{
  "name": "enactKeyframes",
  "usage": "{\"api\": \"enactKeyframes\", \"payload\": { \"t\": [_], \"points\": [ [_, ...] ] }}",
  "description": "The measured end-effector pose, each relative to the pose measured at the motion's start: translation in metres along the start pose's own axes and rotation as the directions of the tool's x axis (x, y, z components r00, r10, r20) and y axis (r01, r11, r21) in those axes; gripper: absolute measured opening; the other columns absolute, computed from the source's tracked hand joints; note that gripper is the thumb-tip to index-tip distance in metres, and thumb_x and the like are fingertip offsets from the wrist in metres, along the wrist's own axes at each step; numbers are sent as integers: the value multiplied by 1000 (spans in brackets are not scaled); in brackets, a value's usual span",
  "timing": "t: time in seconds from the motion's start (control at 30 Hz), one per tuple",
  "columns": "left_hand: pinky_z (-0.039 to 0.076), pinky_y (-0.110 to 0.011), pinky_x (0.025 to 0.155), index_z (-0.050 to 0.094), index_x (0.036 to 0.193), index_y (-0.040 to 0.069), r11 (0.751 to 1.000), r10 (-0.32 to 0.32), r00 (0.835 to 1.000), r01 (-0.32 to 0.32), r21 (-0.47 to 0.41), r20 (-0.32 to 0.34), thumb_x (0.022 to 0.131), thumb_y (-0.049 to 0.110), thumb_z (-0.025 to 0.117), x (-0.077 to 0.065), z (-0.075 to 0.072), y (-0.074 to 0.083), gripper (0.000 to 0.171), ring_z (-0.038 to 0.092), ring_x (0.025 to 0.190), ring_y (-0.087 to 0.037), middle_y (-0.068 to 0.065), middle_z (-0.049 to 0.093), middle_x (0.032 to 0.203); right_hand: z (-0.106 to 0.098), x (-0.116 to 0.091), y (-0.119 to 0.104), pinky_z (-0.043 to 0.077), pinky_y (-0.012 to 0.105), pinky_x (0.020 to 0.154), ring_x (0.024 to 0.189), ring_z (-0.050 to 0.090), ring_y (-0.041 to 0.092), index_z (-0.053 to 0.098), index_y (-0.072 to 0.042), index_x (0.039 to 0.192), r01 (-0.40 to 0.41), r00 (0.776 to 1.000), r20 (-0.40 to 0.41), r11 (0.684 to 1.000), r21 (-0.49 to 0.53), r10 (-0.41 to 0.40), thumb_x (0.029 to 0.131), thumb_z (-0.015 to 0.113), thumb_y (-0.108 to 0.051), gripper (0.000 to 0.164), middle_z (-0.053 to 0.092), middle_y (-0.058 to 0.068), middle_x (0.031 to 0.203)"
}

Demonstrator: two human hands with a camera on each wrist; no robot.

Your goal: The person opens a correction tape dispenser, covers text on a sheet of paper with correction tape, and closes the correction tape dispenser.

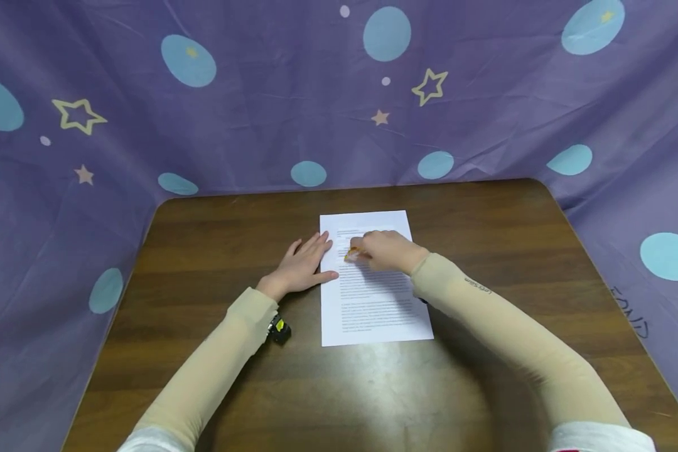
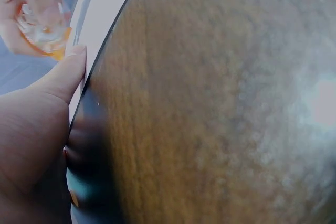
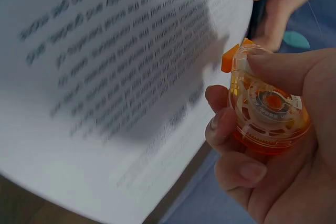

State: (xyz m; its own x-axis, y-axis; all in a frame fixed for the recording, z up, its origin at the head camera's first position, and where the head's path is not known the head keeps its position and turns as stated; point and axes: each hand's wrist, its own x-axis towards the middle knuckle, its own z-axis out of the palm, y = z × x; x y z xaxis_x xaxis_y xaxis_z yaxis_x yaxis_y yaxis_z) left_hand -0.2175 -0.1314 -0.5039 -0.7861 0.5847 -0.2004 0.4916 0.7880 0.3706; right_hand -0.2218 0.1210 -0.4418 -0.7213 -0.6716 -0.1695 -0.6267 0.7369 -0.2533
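Note:
A printed sheet of paper [image 1: 373,314] lies on the brown table. My right hand [image 1: 390,250] is over its upper half and grips an orange, see-through correction tape dispenser [image 3: 270,106]. In the right wrist view the thumb presses one side of the dispenser and curled fingers support the other; its orange tip points toward the paper. My left hand [image 1: 302,267] rests flat with fingers spread at the sheet's left edge, thumb and fingertips on the paper. The left wrist view shows that thumb [image 2: 63,74] at the paper's edge, with the dispenser [image 2: 44,32] just beyond it.
The wooden table [image 1: 203,251] extends around the sheet on all sides. A purple curtain [image 1: 260,94] with stars and blue spots hangs behind and at both sides. A small black device [image 1: 279,329] is strapped at the left wrist.

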Motion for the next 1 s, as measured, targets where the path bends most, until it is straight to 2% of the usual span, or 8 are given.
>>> {"api": "enactKeyframes", "payload": {
  "t": [0.1,0.27,0.43,0.63,0.9,1.0],
  "points": [
    [2,-58,126,24,166,4,1000,-3,1000,3,-7,-4,103,57,55,-1,0,0,87,5,162,-27,-9,6,176,-5,-6,6,58,40,77,82,66,17,71,-12,116,-7,999,-37,999,54,9,102,69,-21,17,73,6,100],
    [3,-59,126,23,166,3,1000,-10,1000,10,-1,14,103,58,55,-6,-6,4,89,4,162,-28,-11,5,175,-13,-15,14,57,40,76,81,65,18,72,-9,115,10,997,-74,993,116,-1,101,70,-19,17,73,7,98],
    [3,-60,126,23,165,3,1000,-6,1000,6,13,22,94,64,66,-7,-10,8,103,5,162,-28,-12,5,175,-8,-21,21,55,38,81,83,64,17,72,-7,114,12,997,-74,988,157,-1,102,70,-18,17,74,6,100],
    [3,-62,125,21,166,2,1000,4,999,-4,17,33,91,64,71,-7,-8,9,109,4,162,-28,-13,-2,175,-5,-23,25,55,38,81,83,63,17,72,-7,115,34,997,-72,983,181,-22,101,70,-15,17,74,6,101],
    [3,-62,125,21,166,2,1000,17,1000,-17,5,15,92,61,71,-8,-8,7,107,6,161,-31,-16,8,174,-13,-20,24,57,38,83,88,68,18,71,-6,118,21,997,-80,981,193,-6,101,69,-13,18,76,9,107],
    [2,-61,126,20,166,3,1000,13,1000,-13,8,19,92,63,70,-8,-8,8,107,5,161,-30,-14,7,175,-12,-17,21,57,40,86,91,69,19,71,-6,119,24,998,-67,981,190,-11,101,69,-14,20,76,10,108]
  ]
}}
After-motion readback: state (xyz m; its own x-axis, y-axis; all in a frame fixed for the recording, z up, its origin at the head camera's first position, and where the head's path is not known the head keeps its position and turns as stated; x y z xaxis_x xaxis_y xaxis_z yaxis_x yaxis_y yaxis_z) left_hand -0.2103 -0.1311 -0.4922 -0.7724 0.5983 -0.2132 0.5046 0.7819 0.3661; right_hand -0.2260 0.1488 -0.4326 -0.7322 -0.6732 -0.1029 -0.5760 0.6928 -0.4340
